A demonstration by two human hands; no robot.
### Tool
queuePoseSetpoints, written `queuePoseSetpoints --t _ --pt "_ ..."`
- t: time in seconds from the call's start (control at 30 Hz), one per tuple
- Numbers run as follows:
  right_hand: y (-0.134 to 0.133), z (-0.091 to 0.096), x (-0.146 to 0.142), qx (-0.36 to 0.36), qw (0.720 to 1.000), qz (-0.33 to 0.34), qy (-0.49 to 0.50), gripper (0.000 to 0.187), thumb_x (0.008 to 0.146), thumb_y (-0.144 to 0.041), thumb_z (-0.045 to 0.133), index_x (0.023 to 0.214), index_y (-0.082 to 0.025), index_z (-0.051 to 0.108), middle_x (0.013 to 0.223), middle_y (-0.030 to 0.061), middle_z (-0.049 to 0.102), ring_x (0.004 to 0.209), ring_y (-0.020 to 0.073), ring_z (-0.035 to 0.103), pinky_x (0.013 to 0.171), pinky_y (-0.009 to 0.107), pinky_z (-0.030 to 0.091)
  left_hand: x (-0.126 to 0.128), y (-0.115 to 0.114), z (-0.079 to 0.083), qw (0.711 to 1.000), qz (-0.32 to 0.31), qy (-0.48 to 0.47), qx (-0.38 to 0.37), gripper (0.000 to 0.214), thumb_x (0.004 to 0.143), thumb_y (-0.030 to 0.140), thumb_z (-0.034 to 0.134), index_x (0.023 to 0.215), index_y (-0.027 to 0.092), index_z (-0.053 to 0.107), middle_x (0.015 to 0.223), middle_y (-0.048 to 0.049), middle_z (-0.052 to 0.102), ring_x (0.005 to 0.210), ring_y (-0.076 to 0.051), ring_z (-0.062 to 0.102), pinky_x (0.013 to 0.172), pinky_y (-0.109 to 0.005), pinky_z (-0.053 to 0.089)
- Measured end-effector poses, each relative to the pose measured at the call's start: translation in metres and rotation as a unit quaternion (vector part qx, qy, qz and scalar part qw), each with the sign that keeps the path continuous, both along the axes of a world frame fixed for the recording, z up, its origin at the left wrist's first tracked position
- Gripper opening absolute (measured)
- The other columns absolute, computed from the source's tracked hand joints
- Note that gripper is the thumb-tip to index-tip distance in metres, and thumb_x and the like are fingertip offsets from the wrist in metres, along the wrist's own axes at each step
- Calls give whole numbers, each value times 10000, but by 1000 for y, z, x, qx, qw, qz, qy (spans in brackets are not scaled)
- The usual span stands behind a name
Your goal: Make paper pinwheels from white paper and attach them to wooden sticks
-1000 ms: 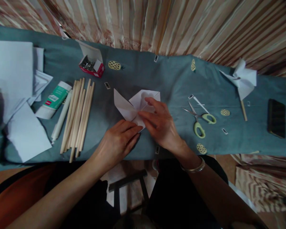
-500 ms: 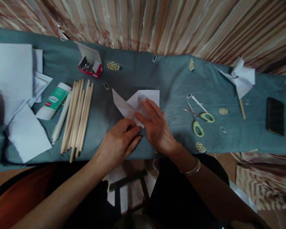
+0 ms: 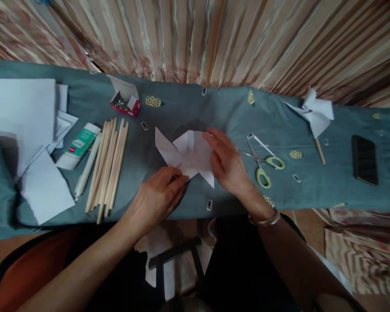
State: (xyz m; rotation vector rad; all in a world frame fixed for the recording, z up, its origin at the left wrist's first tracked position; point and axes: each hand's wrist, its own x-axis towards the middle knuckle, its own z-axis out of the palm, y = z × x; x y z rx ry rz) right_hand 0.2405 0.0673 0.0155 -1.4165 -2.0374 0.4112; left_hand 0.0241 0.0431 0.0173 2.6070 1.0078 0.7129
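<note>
White pinwheel paper (image 3: 190, 151) lies flat-ish on table (image 3: 229, 110) btwn hands, no clear long axis. L hand (image 3: 157, 195) pinches its near-left edge; R hand (image 3: 229, 164) touches its right side, can't tell if gripping.

Bare forearms, one shiny bangle, black clothing below.
Just behind the right hand (image 3: 226, 164), a slim, rounded, pale metallic bangle (image 3: 267, 222) circles the wrist, its surface catching the light; the left hand (image 3: 159, 188) has a bare wrist behind it, and both forearms are uncovered. Nearer the body than either hand, plain black clothing (image 3: 243, 264) covers the legs, though it is too dark to make out seams or folds.
</note>
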Motion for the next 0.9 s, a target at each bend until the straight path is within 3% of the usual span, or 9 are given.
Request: queuePoseSetpoints --t 0.13,0.27,0.43,0.57,0.7,0.8,0.9 --pt "14 1 17 -21 999 -28 8 420 936 -248 443 1341 -195 541 1366 106 588 1299 248 518 1097 475 417 -10 8 3 999 11 19 47 184 928 158 502 1025 140 658 944 -104 652 840 -213 632 688 -335 586" --pt "9 8 25 -66 995 -69 19 384 888 -285 550 1256 -201 620 1069 75 736 943 226 691 878 404 548 -23 23 4 997 29 41 61 200 920 116 499 1039 127 659 1006 -114 644 903 -225 606 755 -369 578" --pt "-3 18 29 -133 980 -135 59 336 808 -287 647 1121 -175 695 855 45 748 733 195 680 712 343 532 -28 38 -1 997 41 13 61 205 902 103 502 1017 165 661 1095 -108 622 967 -230 578 802 -395 553" --pt "-11 18 28 -221 955 -122 155 303 761 -282 679 1048 -183 691 752 12 735 647 169 664 639 312 515 -26 44 -1 998 36 -12 50 213 906 104 500 1029 178 658 1119 -104 617 994 -231 578 832 -410 540" --pt "-26 14 25 -317 919 -96 216 303 735 -298 701 1016 -192 659 651 -17 704 535 156 631 528 282 486 -23 40 9 998 42 -19 48 235 920 113 483 1067 209 640 1174 -90 598 1084 -253 559 893 -451 520" --pt "-38 16 25 -270 943 -119 153 218 761 -299 702 952 -199 670 673 -9 706 579 161 642 555 285 486 -18 24 14 999 26 -23 24 199 926 203 531 1101 208 626 1149 -93 607 1045 -261 572 881 -466 523" --pt "-45 24 24 -150 977 -123 91 114 838 -275 647 919 -211 697 771 10 726 698 175 675 659 311 522 -11 4 9 999 -41 -24 10 264 888 297 624 1118 166 617 1038 -102 637 939 -248 595 797 -423 549"
